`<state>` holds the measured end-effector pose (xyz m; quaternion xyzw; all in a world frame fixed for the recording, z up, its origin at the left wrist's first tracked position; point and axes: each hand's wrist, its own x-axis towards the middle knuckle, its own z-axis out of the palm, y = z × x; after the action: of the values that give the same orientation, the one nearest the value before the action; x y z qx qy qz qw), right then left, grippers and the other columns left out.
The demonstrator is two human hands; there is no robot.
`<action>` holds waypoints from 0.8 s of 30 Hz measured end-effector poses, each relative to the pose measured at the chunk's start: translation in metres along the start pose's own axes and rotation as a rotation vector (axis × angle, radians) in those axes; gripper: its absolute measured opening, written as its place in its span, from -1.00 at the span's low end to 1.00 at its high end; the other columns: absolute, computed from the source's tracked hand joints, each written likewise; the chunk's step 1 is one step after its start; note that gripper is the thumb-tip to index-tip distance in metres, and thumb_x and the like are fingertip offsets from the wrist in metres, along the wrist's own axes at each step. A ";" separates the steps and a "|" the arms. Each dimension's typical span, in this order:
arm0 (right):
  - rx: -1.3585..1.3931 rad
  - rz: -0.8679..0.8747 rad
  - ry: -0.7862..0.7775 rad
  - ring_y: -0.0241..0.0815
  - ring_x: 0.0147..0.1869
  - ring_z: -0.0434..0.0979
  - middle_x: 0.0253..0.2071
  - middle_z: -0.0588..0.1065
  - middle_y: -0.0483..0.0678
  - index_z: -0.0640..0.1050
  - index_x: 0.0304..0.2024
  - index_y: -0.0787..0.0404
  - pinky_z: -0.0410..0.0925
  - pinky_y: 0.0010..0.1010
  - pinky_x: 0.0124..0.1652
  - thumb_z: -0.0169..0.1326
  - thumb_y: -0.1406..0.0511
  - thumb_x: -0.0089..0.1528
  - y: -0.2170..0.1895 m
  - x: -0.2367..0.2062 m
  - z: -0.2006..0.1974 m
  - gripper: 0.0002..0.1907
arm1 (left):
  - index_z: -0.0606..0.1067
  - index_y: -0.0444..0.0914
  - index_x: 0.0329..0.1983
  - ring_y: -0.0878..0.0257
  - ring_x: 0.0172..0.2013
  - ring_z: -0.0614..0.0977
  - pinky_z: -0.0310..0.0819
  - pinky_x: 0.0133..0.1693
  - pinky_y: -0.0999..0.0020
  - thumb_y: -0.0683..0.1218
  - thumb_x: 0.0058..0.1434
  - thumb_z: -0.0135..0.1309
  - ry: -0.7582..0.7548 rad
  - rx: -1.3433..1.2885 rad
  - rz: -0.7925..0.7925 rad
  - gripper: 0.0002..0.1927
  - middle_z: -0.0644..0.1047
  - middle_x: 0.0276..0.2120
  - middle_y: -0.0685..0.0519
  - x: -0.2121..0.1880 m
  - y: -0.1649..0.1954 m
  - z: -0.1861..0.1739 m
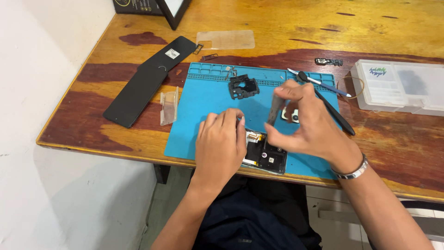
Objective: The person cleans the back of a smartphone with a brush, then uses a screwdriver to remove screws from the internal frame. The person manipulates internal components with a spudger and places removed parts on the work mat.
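The person is working bare-armed, with no sleeves showing on either forearm. The right hand is wearing a silver-coloured metal bracelet sitting snug at the wrist, smooth and rounded, catching the light. The left hand is wearing nothing. Below the arms, dark, near-black clothing is covering the lap, creasing in soft folds.
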<state>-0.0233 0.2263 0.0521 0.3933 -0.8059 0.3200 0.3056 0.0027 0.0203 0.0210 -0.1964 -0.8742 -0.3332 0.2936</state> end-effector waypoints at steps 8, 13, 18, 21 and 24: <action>0.109 0.092 -0.059 -0.21 -0.39 0.45 -0.31 0.41 0.08 0.19 0.07 0.35 0.34 -0.46 -0.42 0.27 0.40 0.14 0.000 -0.005 0.002 -0.40 | 0.50 -0.25 -0.17 0.01 -0.22 0.55 0.38 -0.12 0.11 -0.14 0.32 0.09 0.005 -0.003 -0.015 -0.91 0.60 -0.27 0.03 -0.001 0.000 0.000; 0.127 0.076 -0.068 -0.22 -0.31 0.52 -0.24 0.46 0.04 0.21 0.12 0.32 0.42 -0.50 -0.37 0.33 0.41 0.20 0.001 -0.006 0.000 -0.39 | 0.50 -0.24 -0.19 0.03 -0.23 0.55 0.37 -0.13 0.13 -0.13 0.34 0.09 -0.009 -0.013 -0.003 -0.92 0.60 -0.27 0.05 -0.001 0.000 -0.003; -0.010 0.053 -0.036 -0.18 -0.25 0.63 -0.29 0.50 0.05 0.20 0.13 0.32 0.49 -0.45 -0.31 0.37 0.40 0.19 0.001 -0.002 -0.001 -0.34 | 0.51 -0.24 -0.21 0.04 -0.24 0.55 0.38 -0.14 0.14 -0.13 0.34 0.09 -0.014 -0.025 0.010 -0.92 0.60 -0.28 0.05 -0.001 -0.001 -0.005; 0.142 0.127 0.019 -0.20 -0.20 0.67 -0.26 0.50 0.00 0.15 0.24 0.30 0.51 -0.48 -0.23 0.24 0.49 0.33 0.000 0.000 -0.005 -0.40 | 0.51 -0.23 -0.22 0.05 -0.24 0.55 0.38 -0.13 0.14 -0.11 0.34 0.09 0.012 -0.019 -0.001 -0.91 0.60 -0.30 0.07 0.000 -0.001 -0.002; 0.163 0.122 0.061 -0.10 -0.14 0.66 -0.20 0.46 0.07 0.13 0.26 0.26 0.54 -0.44 -0.16 0.08 0.55 0.41 -0.001 0.000 -0.010 -0.50 | 0.52 -0.24 -0.22 0.02 -0.25 0.53 0.36 -0.16 0.11 -0.09 0.35 0.11 0.030 0.051 -0.008 -0.89 0.59 -0.29 0.05 0.001 0.000 0.001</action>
<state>-0.0197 0.2329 0.0582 0.3572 -0.7901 0.4141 0.2769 0.0013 0.0206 0.0212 -0.1806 -0.8786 -0.3149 0.3103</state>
